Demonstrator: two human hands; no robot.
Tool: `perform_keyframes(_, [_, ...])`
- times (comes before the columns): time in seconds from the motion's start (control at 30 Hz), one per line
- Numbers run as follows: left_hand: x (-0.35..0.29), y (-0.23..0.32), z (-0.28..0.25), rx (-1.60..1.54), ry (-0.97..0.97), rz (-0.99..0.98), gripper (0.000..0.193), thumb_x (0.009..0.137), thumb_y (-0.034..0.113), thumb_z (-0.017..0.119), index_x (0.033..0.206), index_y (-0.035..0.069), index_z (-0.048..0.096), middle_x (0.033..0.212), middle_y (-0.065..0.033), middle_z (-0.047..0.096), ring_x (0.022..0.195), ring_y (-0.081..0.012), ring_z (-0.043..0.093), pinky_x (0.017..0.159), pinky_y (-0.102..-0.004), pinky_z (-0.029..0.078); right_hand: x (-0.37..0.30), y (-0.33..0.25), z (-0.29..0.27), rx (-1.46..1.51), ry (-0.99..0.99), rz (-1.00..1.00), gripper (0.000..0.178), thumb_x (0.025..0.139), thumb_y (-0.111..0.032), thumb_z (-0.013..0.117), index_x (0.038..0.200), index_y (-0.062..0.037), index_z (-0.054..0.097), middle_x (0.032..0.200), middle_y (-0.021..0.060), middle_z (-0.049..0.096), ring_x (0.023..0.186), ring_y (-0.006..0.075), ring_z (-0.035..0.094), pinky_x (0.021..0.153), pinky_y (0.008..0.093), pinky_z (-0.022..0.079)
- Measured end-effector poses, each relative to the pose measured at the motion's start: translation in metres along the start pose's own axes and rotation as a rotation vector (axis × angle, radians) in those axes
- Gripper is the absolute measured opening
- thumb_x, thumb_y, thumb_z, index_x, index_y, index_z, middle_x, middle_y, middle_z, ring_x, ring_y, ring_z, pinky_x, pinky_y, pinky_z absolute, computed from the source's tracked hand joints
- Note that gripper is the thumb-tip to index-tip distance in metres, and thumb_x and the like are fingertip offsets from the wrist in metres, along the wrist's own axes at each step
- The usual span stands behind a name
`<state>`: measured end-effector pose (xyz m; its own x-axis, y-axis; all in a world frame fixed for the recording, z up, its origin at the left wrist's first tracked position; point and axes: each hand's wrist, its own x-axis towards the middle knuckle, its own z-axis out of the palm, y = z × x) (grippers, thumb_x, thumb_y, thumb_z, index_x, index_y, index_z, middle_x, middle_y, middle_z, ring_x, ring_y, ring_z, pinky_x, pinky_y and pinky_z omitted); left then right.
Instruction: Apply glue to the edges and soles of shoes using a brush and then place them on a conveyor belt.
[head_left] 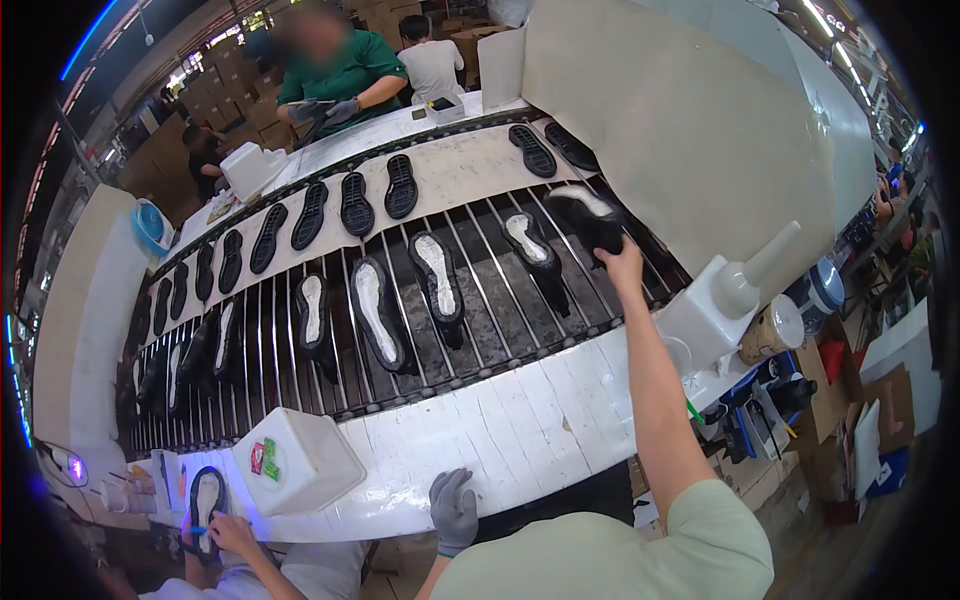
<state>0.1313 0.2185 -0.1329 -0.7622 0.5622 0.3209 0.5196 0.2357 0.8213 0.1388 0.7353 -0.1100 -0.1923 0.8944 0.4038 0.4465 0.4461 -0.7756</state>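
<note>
At the right end of the conveyor rack, my bare right hand (622,262) is closed on a black shoe upper (588,203), which has a whitish underside facing up. My left hand (455,508), in a grey glove, is at the near edge of the white table (490,420); its fingers are loosely bent and hold nothing. Beside the held upper, another shoe upper (527,240) lies bottom up on the metal rods (495,270). Further left are more uppers, including one shoe upper (437,280) and a second shoe upper (380,312).
Black soles (400,188) line a pale belt (460,165) behind the rods. White box-shaped housings (298,465) (700,310) stand on the near ledge. A co-worker in green (345,75) is across the line. Another person's hands (232,533) hold a shoe at lower left.
</note>
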Motion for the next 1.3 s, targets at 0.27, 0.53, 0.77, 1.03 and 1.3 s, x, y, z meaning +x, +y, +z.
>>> perform_keyframes(0.27, [0.002,-0.001,0.013,-0.01,-0.047,0.056,0.028,0.079,0.004,0.06,0.107,-0.002,0.063,0.1,-0.0128,0.069,0.102,-0.0314,0.059,0.099,-0.0407,0.041,-0.043,0.083,0.044,0.335,-0.089,0.54,0.031,0.065,-0.012,0.074,0.089,0.0063,0.069,0.084,0.0228,0.069,0.079,0.03,0.067,0.072,0.0403,0.048])
perform_keyframes(0.53, [-0.012,-0.017,0.017,0.01,-0.006,-0.009,0.025,0.085,0.005,0.055,0.108,-0.005,0.062,0.099,-0.0139,0.069,0.104,-0.0326,0.057,0.101,-0.0441,0.038,-0.158,-0.111,-0.112,0.828,-1.05,0.201,0.075,0.083,-0.014,0.071,0.146,-0.0055,0.032,0.149,0.0113,0.037,0.128,0.0221,0.046,0.102,0.0373,0.041])
perform_keyframes(0.77, [-0.016,-0.019,0.02,-0.021,-0.041,-0.012,0.024,0.088,0.005,0.055,0.109,-0.005,0.062,0.1,-0.0135,0.069,0.108,-0.0324,0.054,0.103,-0.0435,0.037,-0.122,-0.076,-0.29,0.693,-0.049,0.043,0.035,0.085,-0.003,0.064,0.119,0.0003,0.058,0.11,0.0092,0.066,0.1,0.0174,0.063,0.091,0.0267,0.048])
perform_keyframes(1.03, [-0.014,-0.015,0.024,0.041,-0.066,-0.004,0.025,0.089,0.005,0.055,0.111,-0.003,0.062,0.101,-0.0117,0.069,0.11,-0.03,0.054,0.103,-0.041,0.037,-0.076,0.141,-0.298,-0.109,0.794,0.122,0.123,0.058,-0.02,0.09,0.148,-0.0065,0.007,0.145,0.024,0.027,0.131,0.0381,0.034,0.109,0.0437,0.031])
perform_keyframes(1.3, [-0.013,-0.009,0.025,0.166,-0.066,0.022,0.021,0.087,0.004,0.055,0.105,-0.002,0.065,0.103,-0.0111,0.068,0.107,-0.0302,0.055,0.1,-0.0408,0.04,-0.052,0.148,-0.292,-0.096,0.843,-0.059,0.114,0.056,-0.021,0.091,0.144,-0.0054,0.021,0.139,0.0239,0.036,0.128,0.0377,0.039,0.108,0.0424,0.032])
